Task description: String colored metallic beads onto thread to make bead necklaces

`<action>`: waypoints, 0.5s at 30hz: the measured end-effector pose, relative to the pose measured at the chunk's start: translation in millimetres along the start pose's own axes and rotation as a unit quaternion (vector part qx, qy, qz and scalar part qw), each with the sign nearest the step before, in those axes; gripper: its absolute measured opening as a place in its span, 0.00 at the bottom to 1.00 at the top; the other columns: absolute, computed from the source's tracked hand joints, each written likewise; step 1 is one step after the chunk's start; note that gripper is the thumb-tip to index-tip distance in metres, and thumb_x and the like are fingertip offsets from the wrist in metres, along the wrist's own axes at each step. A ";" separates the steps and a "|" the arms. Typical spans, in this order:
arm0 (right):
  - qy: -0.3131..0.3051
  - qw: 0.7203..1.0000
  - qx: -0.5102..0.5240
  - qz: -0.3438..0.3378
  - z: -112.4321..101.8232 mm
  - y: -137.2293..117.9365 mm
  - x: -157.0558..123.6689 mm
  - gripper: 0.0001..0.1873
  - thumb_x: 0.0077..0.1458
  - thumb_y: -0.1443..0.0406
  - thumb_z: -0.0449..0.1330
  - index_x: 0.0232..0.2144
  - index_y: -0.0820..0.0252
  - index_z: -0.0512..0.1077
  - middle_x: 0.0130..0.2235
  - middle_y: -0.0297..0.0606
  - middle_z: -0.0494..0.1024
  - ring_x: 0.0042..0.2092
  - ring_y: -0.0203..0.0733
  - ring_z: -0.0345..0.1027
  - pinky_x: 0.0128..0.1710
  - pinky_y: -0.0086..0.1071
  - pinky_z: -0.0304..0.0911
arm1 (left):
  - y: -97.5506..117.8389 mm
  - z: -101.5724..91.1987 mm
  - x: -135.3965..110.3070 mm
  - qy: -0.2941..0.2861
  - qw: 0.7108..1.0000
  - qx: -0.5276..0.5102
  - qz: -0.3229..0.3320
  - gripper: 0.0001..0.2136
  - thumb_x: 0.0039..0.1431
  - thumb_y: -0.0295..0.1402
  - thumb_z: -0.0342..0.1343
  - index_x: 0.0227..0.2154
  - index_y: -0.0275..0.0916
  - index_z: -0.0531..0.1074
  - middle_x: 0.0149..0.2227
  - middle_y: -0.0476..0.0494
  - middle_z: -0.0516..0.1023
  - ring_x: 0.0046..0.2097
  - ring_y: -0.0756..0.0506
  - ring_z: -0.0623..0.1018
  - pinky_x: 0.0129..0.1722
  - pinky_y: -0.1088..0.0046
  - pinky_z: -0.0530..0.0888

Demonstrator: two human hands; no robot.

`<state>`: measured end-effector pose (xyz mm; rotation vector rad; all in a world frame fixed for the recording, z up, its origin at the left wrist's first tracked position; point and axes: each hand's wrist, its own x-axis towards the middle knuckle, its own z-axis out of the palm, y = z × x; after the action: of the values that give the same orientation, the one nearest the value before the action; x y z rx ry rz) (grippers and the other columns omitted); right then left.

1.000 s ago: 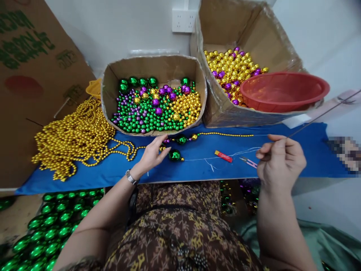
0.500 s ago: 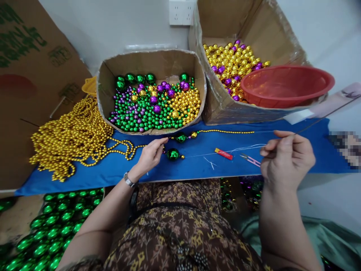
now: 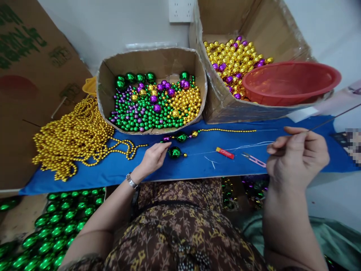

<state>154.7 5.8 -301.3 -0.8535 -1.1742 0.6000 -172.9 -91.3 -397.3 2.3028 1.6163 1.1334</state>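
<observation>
My left hand (image 3: 153,159) rests on the blue cloth (image 3: 113,171) with its fingers together, pinching at the thread just left of a large green bead (image 3: 175,152). Above it lies a strand with a purple, a green and a gold bead (image 3: 181,137) followed by small gold beads (image 3: 225,131). My right hand (image 3: 297,156) is raised at the right, its fingers pinched on a long thin needle (image 3: 329,119) from which the thread runs back to the beads.
A cardboard box (image 3: 152,60) of mixed green, purple and gold beads stands behind the cloth. A larger box (image 3: 225,105) holds gold beads and a red basin (image 3: 290,82). Gold bead strands (image 3: 73,139) are heaped at left. A red lighter (image 3: 225,153) and pink snips (image 3: 255,160) lie on the cloth.
My right hand has drawn the needle and thread further to the right. My left hand has slid down from the upper strand to beside the large green bead.
</observation>
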 end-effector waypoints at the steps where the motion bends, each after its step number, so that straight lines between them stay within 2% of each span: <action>1: 0.001 1.000 -0.003 -0.002 -0.2 -0.2 0.4 0.14 0.55 0.56 0.63 0.33 0.64 0.73 0.19 0.27 0.69 0.16 0.27 0.59 0.13 0.24 0.54 | -0.2 0.0 0.3 0.002 1.000 0.005 0.004 0.15 0.64 0.25 0.47 0.52 0.37 0.67 0.43 0.38 0.79 0.44 0.45 0.78 0.43 0.67 0.76; 5: 0.002 1.000 -0.014 -0.003 -0.9 -1.5 0.7 0.14 0.55 0.56 0.63 0.33 0.63 0.73 0.19 0.27 0.69 0.17 0.28 0.59 0.14 0.24 0.55 | 2.1 -4.6 3.2 0.023 1.000 0.009 0.008 0.14 0.64 0.25 0.48 0.51 0.37 0.68 0.41 0.38 0.79 0.42 0.45 0.79 0.41 0.67 0.77; 10: -0.015 1.000 -0.005 0.019 3.6 -1.9 -4.7 0.12 0.57 0.58 0.62 0.34 0.64 0.74 0.20 0.29 0.69 0.18 0.28 0.60 0.16 0.24 0.55 | 14.7 -16.5 9.9 0.023 1.000 -0.002 -0.014 0.13 0.64 0.27 0.49 0.50 0.39 0.70 0.41 0.40 0.80 0.41 0.46 0.80 0.41 0.68 0.77; 15: -0.041 0.998 -0.015 0.051 9.2 2.9 -13.1 0.12 0.58 0.58 0.61 0.35 0.62 0.75 0.21 0.29 0.70 0.19 0.28 0.61 0.18 0.25 0.57 | 19.7 -32.0 25.5 0.065 0.998 0.004 -0.015 0.11 0.64 0.29 0.50 0.47 0.40 0.72 0.41 0.42 0.81 0.42 0.47 0.80 0.43 0.69 0.77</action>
<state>142.1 -0.6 -309.5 -0.9251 -1.2219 0.7090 -173.9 -88.2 -352.0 2.2427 1.6962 1.2984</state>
